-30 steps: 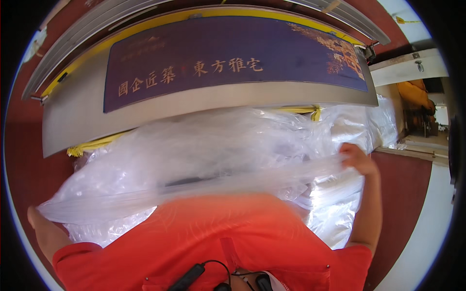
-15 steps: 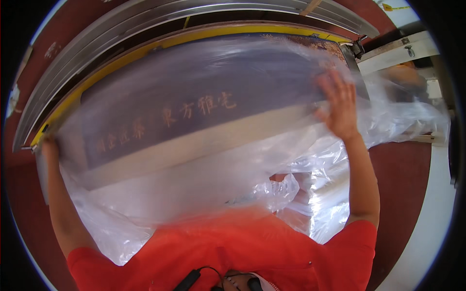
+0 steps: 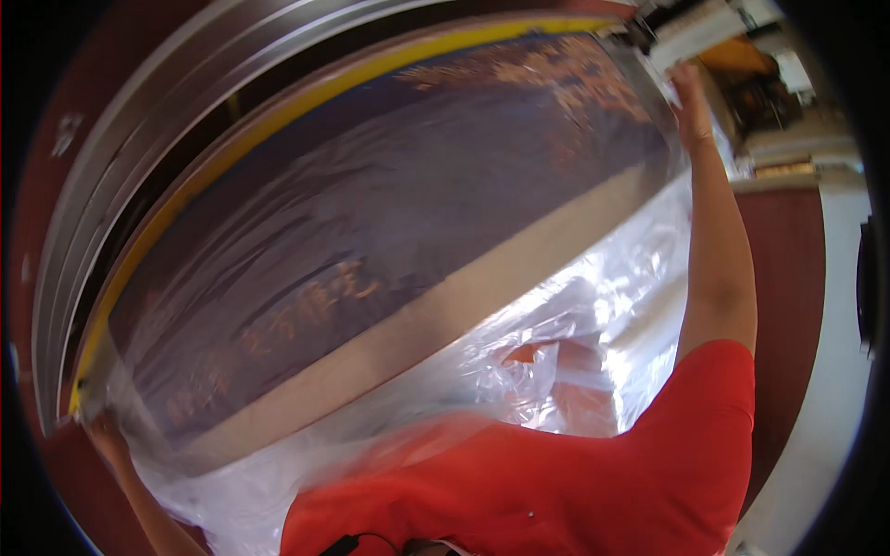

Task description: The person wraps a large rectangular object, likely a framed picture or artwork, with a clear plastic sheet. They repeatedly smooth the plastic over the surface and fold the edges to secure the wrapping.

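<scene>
A long dark panel (image 3: 399,213) with gold characters and gold leaf-like decoration lies slantwise in front of me. Clear plastic sheeting (image 3: 593,306) covers it and drapes down over its pale near edge (image 3: 445,301) toward my red shirt. My left hand (image 3: 109,437) is at the panel's near left corner, closed on the plastic, its fingers partly hidden. At the far right end, my right hand (image 3: 688,102) is raised along the sheeting's edge. Motion blur smears its fingers, so I cannot tell whether it grips the film.
A yellow strip (image 3: 306,102) runs along the panel's far side, with curved-looking metal rails (image 3: 139,120) beyond it. The floor (image 3: 783,306) is dark red, with a pale band (image 3: 844,324) at the right. Blurred items (image 3: 751,79) sit at the upper right.
My view has tilted, so the panel slants more steeply. The right hand has moved from over the panel to its right end. The film there has shifted, showing more gold decoration.
</scene>
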`<state>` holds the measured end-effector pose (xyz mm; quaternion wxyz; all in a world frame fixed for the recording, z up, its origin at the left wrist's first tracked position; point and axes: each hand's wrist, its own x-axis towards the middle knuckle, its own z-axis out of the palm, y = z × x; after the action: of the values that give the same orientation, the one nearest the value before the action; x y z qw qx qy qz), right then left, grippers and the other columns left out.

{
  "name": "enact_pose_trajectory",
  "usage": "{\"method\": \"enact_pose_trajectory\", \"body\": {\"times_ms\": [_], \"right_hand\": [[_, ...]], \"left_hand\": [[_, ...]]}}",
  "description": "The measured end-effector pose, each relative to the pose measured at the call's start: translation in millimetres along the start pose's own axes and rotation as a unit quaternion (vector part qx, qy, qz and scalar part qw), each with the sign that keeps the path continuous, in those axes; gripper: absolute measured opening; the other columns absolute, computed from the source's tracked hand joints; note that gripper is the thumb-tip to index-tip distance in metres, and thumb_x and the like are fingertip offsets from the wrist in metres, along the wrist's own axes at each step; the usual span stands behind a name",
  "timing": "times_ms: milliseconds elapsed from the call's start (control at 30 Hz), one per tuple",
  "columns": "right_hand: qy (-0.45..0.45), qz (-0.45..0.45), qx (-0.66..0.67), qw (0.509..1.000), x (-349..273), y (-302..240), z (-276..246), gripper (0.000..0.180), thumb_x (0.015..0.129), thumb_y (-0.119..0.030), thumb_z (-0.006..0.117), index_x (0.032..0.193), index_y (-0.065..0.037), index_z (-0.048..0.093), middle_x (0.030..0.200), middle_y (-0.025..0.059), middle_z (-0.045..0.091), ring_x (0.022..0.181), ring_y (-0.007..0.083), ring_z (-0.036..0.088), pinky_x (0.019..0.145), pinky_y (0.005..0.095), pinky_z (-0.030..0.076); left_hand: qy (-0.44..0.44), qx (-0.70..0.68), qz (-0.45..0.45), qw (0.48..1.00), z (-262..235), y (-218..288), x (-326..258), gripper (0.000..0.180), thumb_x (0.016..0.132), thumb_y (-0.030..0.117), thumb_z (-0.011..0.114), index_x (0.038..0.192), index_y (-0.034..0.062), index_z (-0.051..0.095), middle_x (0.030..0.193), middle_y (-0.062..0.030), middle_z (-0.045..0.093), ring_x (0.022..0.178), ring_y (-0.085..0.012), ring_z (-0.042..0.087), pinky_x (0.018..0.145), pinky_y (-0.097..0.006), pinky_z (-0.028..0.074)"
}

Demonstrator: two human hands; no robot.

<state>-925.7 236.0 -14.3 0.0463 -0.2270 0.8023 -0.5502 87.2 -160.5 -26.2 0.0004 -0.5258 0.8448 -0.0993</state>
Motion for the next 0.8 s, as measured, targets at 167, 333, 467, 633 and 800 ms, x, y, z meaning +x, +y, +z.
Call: {"method": "enact_pose_trajectory", "body": {"times_ms": [167,333,467,633,800], "right_hand": [[0.288,0.010,-0.399,0.870,-103,139,-124,0.044,0.087,-0.031,0.030,0.088,0.007,0.051,0.082,0.0274,0.054,0.078,0.0444,0.049,0.067,0.0431,0.040],[-0.054,0.409,-0.563,0.716,-230,269,-33,0.046,0.077,-0.031,0.045,0.120,-0.015,0.040,0.119,0.0105,0.042,0.110,0.0225,0.039,0.094,0.0319,0.029],[-0.101,0.269,-0.526,0.801,-260,329,9,0.043,0.080,-0.033,0.041,0.118,-0.014,0.037,0.118,0.0102,0.040,0.109,0.0253,0.039,0.093,0.0334,0.028],[-0.165,0.191,-0.549,0.797,-245,311,19,0.038,0.079,-0.035,0.042,0.108,-0.010,0.045,0.106,0.0106,0.049,0.101,0.0254,0.044,0.089,0.0354,0.032],[-0.332,0.041,-0.626,0.704,-250,219,-24,0.032,0.076,-0.034,0.049,0.095,-0.008,0.052,0.094,0.0103,0.055,0.092,0.0254,0.050,0.081,0.0367,0.038]], "left_hand": [[0.017,-0.061,-0.178,0.982,13,25,-23,0.047,0.088,0.031,0.033,0.115,-0.0066,0.037,0.116,-0.0228,0.040,0.108,-0.0334,0.038,0.091,-0.036,0.031],[0.016,-0.024,-0.181,0.983,30,-5,-85,0.050,0.086,0.033,0.033,0.115,-0.0071,0.038,0.118,-0.0213,0.039,0.109,-0.0322,0.037,0.095,-0.035,0.027],[0.032,-0.080,-0.151,0.985,39,16,-23,0.045,0.086,0.027,0.035,0.115,-0.0070,0.036,0.118,-0.0204,0.040,0.108,-0.0312,0.039,0.094,-0.035,0.028],[0.058,-0.158,-0.154,0.974,39,20,-29,0.040,0.086,0.019,0.037,0.116,-0.0068,0.034,0.117,-0.0192,0.041,0.107,-0.0299,0.040,0.094,-0.035,0.029],[-0.063,-0.064,-0.170,0.981,6,45,-46,0.041,0.086,0.021,0.036,0.117,-0.0063,0.034,0.119,-0.0196,0.039,0.109,-0.0301,0.038,0.094,-0.035,0.028]]}}
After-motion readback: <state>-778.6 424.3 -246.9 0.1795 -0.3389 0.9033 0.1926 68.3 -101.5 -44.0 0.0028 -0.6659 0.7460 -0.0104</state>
